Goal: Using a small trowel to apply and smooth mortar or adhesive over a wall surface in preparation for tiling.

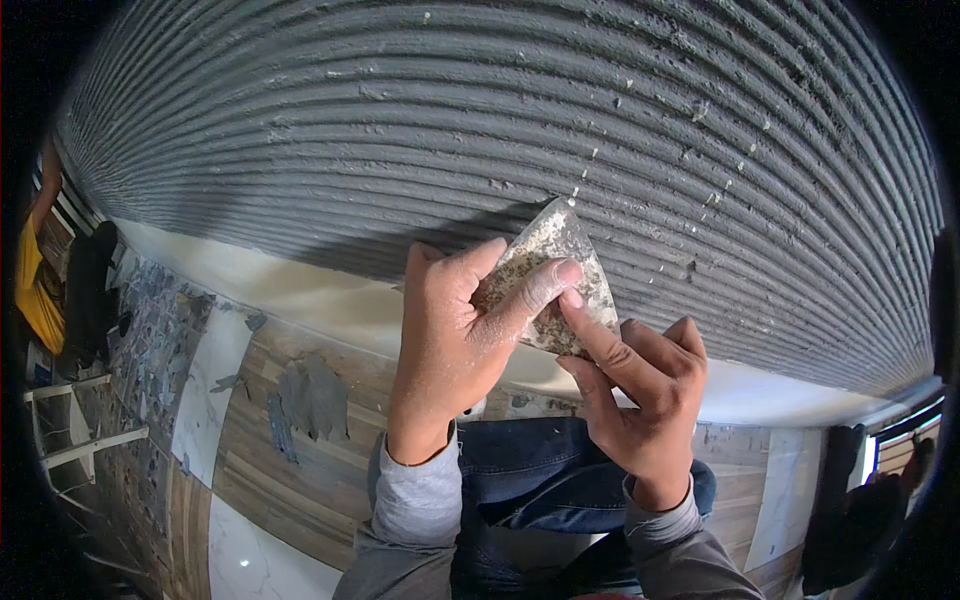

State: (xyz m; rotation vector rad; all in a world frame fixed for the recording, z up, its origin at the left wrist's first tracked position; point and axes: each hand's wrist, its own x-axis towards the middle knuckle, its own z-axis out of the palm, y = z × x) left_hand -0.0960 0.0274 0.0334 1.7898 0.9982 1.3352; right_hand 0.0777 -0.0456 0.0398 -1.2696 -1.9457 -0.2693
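In both hands I hold a roughly triangular piece (550, 240), partly see-through at its upper edge and speckled with cream and dark grit. Its pointed end touches or nearly touches the ridged grey mortar (480, 110); I cannot tell what it is made of. My left hand (455, 320) grips its left side, with the dusty thumb lying across its face. On the lower right, my right hand (640, 390) pinches it with index finger and thumb. Small pale specks dot the ridges above the tip and to its right.
Below the mortar runs a smooth pale strip (270, 280). Grey scraps (312, 395) lie on the wood-look and marble-look floor (270, 540). A metal frame (85, 440) stands at left, near a person in yellow (40, 290). Dark clothing (850, 530) shows at far right.
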